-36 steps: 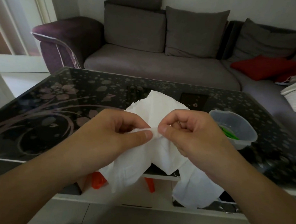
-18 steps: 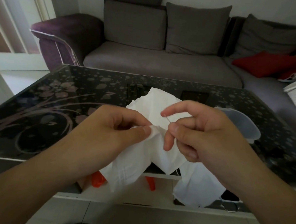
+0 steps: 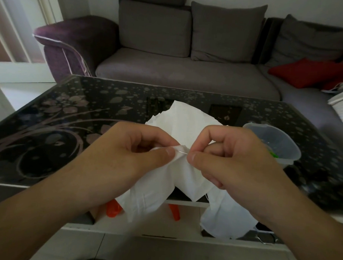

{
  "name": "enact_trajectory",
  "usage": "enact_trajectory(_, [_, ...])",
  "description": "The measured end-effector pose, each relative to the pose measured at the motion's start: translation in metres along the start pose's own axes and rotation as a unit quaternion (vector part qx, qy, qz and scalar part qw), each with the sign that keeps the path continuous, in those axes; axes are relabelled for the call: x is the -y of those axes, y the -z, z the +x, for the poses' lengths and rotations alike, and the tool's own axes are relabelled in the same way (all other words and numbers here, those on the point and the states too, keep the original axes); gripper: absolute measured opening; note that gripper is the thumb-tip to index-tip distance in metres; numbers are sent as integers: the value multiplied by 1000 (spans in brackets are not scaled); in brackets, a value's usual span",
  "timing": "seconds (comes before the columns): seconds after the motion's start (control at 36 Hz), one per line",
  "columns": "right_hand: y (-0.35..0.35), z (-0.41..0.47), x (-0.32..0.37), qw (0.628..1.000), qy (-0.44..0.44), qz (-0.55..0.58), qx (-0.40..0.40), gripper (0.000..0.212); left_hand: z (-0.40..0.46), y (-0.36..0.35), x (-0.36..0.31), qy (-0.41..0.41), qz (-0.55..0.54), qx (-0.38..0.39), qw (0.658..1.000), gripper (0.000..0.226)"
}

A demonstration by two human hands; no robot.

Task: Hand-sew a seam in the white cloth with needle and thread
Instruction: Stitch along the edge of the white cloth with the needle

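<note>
Grey sofa (image 3: pixel 188 72) behind my black flowery glass table (image 3: pixel 50 129), white cloth (image 3: pixel 186 120) bunched over its near edge, my left hand (image 3: pixel 131 153) pinching a fold, my right hand (image 3: pixel 228 157) pinching the thin needle (image 3: pixel 182 152) poked through it, clear plastic tub (image 3: pixel 273 145) just beside

Two hands are showing, the left hand (image 3: pixel 127 155) and the right hand (image 3: pixel 230 161). One white cloth (image 3: pixel 184 126) and one needle (image 3: pixel 182 152) are sitting between them. One desk (image 3: pixel 69 126) is carrying one plastic tub (image 3: pixel 273 141). One red cushion (image 3: pixel 308 72) is lying on one sofa (image 3: pixel 188 76).
</note>
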State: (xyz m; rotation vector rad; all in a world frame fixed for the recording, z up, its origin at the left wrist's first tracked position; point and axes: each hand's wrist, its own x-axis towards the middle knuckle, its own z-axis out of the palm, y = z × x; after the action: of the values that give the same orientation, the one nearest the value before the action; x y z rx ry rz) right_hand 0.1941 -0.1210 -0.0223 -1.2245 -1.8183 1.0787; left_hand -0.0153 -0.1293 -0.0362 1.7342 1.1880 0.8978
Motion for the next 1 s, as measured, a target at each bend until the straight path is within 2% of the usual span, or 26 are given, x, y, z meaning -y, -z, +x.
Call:
enact_trajectory(0.22, [-3, -2, 2, 999, 1, -53, -9, 13, 1, 0, 0, 4, -3, 2, 1000, 16])
enact_trajectory(0.42, [-4, -5, 9, 996, 3, -83, 21, 37, 0, 0, -1, 2, -9, 5, 1000, 16])
enact_trajectory(0.64, [-4, -6, 11, 999, -28, -26, 40, 38, 0, 0, -2, 4, -9, 9, 1000, 17])
enact_trajectory(1.0, [-6, -4, 8, 999, -29, -34, 30, 35, 1, -1, 1, -1, -4, 6, 1000, 16])
